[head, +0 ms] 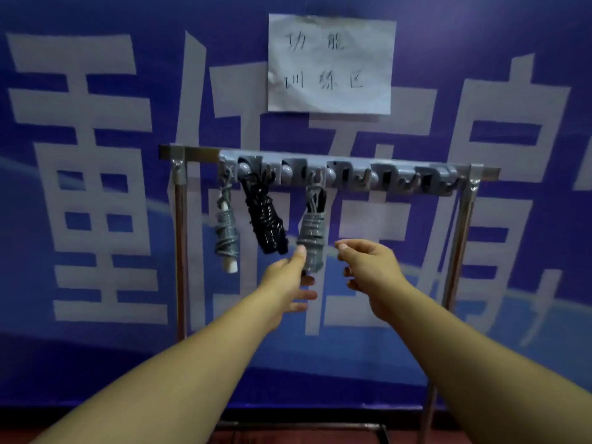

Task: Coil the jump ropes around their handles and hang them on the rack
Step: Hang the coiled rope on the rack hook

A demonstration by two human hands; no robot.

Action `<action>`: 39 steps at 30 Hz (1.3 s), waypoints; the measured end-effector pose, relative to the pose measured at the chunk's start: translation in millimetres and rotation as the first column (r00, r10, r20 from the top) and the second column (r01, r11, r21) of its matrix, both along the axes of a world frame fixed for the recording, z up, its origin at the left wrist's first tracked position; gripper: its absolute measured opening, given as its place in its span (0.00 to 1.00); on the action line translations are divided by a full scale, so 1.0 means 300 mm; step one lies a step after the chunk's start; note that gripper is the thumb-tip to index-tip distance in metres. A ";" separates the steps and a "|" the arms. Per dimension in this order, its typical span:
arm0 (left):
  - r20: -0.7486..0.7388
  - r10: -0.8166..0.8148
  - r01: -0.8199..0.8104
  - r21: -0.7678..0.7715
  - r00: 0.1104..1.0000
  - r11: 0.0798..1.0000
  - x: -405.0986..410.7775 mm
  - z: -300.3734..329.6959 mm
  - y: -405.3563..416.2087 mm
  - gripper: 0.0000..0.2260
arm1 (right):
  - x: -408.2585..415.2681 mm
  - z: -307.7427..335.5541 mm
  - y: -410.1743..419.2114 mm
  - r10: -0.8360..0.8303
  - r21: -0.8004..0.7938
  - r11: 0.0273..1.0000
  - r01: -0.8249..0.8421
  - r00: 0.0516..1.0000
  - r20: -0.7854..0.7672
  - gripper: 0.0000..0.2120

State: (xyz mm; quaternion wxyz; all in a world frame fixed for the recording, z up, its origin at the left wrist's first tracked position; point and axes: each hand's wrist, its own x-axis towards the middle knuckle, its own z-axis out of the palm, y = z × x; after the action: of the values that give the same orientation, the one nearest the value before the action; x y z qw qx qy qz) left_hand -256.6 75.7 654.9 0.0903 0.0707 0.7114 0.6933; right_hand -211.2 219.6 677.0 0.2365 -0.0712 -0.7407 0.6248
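Grey ropes (pixel 311 238), black rope (pixel 266 219), blue banner (pixel 96 363)

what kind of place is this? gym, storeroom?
Probably a gym or training area. A metal rack with a hook strip holds three coiled jump ropes, standing before a blue banner with large Chinese characters. A handwritten paper sign is stuck above; its text is too blurred to read confidently.

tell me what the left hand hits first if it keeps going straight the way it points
Probably the grey coiled rope hanging third from the left on the rack; the left hand has its thumb right at the coil's lower end, though actual contact is unclear.
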 end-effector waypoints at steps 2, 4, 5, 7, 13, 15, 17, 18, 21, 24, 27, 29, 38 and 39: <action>0.044 -0.003 0.008 -0.095 0.999 0.995 0.017 -0.098 -0.014 0.18 | 0.023 -0.103 0.015 -0.010 -0.006 1.000 0.011 0.998 0.060 0.05; 0.093 0.012 0.004 -0.168 0.996 0.986 0.045 -0.220 -0.028 0.16 | 0.053 -0.224 0.020 -0.013 -0.022 1.000 0.016 0.991 0.131 0.05; 0.120 0.015 0.006 -0.176 0.993 0.984 0.066 -0.284 -0.035 0.16 | 0.069 -0.291 0.020 -0.008 -0.038 0.999 0.015 0.985 0.170 0.05; 0.175 0.016 0.018 -0.194 0.984 0.981 0.105 -0.403 -0.047 0.15 | 0.096 -0.426 0.017 -0.002 -0.062 0.998 0.018 0.969 0.246 0.05; 0.320 0.060 0.039 -0.297 0.945 0.954 0.229 -0.787 -0.088 0.12 | 0.229 -0.842 0.018 -0.004 -0.083 0.995 0.049 0.881 0.472 0.09; 0.355 0.085 0.050 -0.356 0.931 0.933 0.272 -0.917 -0.103 0.12 | 0.279 -0.968 0.009 0.003 -0.093 0.994 0.057 0.837 0.547 0.09; 0.392 0.112 0.061 -0.405 0.913 0.912 0.311 -1.028 -0.118 0.12 | 0.326 -1.093 0.000 0.017 -0.110 0.992 0.067 0.780 0.625 0.08; 0.411 0.122 0.069 -0.421 0.904 0.904 0.333 -1.076 -0.122 0.12 | 0.349 -1.152 -0.006 0.024 -0.114 0.991 0.069 0.751 0.660 0.08; 0.460 0.124 0.113 -0.454 0.879 0.884 0.396 -1.219 -0.110 0.12 | 0.400 -1.312 -0.024 0.019 -0.053 0.998 0.031 0.674 0.738 0.12; 0.459 0.113 0.098 -0.410 0.881 0.907 0.455 -1.361 -0.064 0.12 | 0.453 -1.455 -0.055 0.063 -0.115 0.993 0.036 0.663 0.746 0.15; 0.531 0.155 0.053 -0.356 0.833 0.933 0.549 -1.536 -0.051 0.13 | 0.527 -1.635 -0.082 0.042 -0.129 0.986 0.102 0.605 0.795 0.18; 0.616 0.244 -0.008 -0.360 0.749 0.933 0.646 -1.679 -0.087 0.13 | 0.590 -1.763 -0.100 0.017 -0.106 0.985 0.134 0.540 0.841 0.17; 0.788 0.388 -0.090 -0.395 0.478 0.914 0.865 -2.043 -0.159 0.09 | 0.780 -2.193 -0.133 -0.010 -0.045 0.986 0.159 0.325 0.946 0.15; 0.790 0.384 -0.103 -0.383 0.477 0.918 0.841 -2.051 -0.143 0.09 | 0.774 -2.218 -0.139 -0.010 -0.052 0.982 0.181 0.326 0.945 0.15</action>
State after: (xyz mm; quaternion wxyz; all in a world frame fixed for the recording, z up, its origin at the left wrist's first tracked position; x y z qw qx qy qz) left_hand -4.3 32.9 39.5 0.3360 -0.3953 0.6679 0.5335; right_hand 20.9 177.9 11.6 -0.2043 -0.4798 -0.6868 0.5064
